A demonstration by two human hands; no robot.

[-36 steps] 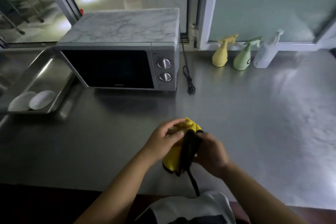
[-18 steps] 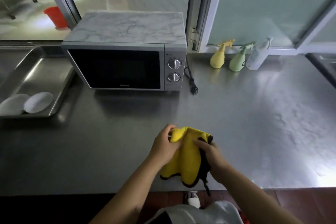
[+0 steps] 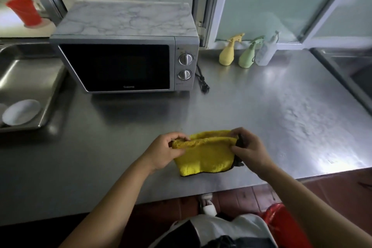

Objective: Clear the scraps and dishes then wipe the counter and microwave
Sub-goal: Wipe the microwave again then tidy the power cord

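Both hands pinch the yellow microfibre cloth with dark trim [image 3: 203, 157] near the steel bench's [image 3: 281, 117] front edge, left hand [image 3: 164, 152] and right hand [image 3: 250, 150] at opposite ends; loosely bunched, it may smear rather than wipe.

The microwave [image 3: 124, 62] is sitting at the counter's [image 3: 261, 123] back, a tray [image 3: 50, 94] lying left of it, three spray bottles [image 3: 247, 54] standing right, a cloth [image 3: 205, 155] lying in front.

Bright yellow cloth [image 3: 203, 157] with black edging; silver microwave [image 3: 128, 62], marbled white-grey top, black door; yellow [image 3: 226, 54], green [image 3: 248, 56] and clear [image 3: 265, 52] spray bottles; red bucket [image 3: 24, 12].
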